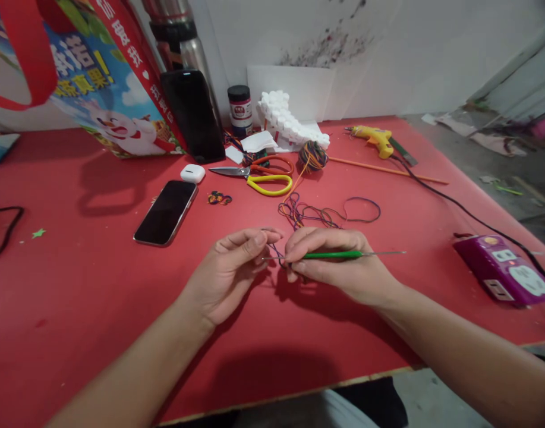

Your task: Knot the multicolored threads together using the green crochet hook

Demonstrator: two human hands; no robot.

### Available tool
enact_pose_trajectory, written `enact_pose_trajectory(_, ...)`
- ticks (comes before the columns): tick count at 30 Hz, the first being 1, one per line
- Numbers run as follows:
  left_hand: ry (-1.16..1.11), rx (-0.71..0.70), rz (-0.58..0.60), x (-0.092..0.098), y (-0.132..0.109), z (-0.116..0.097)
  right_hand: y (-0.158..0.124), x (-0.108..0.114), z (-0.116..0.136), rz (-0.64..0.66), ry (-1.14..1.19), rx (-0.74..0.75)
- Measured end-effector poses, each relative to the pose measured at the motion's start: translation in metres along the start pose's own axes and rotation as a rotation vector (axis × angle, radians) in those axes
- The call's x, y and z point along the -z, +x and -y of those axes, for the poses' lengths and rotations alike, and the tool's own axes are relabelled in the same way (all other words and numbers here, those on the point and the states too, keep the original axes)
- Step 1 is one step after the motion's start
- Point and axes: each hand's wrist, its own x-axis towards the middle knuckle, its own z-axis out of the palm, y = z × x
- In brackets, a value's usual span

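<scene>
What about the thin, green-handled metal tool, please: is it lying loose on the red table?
No, the right hand holds the tool in its fingers.

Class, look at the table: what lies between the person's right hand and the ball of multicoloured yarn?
Loose loops of multicoloured yarn lie on the red tabletop between the right hand and the yarn ball; the head view shows this.

Single head-worn camera, facing forward and down onto red table (76,279), close range.
</scene>
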Motion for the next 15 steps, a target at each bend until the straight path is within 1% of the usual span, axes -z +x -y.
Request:
enact_pose_trajectory(3, -0.102, 0.062, 0.099, 0.0002, 0.0004, -0.0012, -0.0002, 0.0012, 0.0003, -0.005, 0.029, -0.012)
enact_pose_trajectory(5, -0.128, 0.092, 0.131, 0.0, 0.0004, -0.001, 0.0001, 0.0014, 0.0009, -0.002, 0.033, 0.0)
enact_pose_trajectory(7, -0.112, 0.094, 0.115, 0.0, 0.0002, -0.0002, 0.0004, 0.0012, 0.0013, 0.001, 0.03, 0.02)
enact_pose_trajectory(10, -0.061, 0.055, 0.082, 0.0002, -0.0003, 0.0009, 0.0004, 0.0006, 0.0008, 0.023, 0.022, 0.048)
enact_pose_trajectory(15, -0.032, 0.006, 0.058, -0.0017, -0.0013, 0.0006, 0.0003, -0.0002, -0.0006, 0.063, 0.037, 0.051)
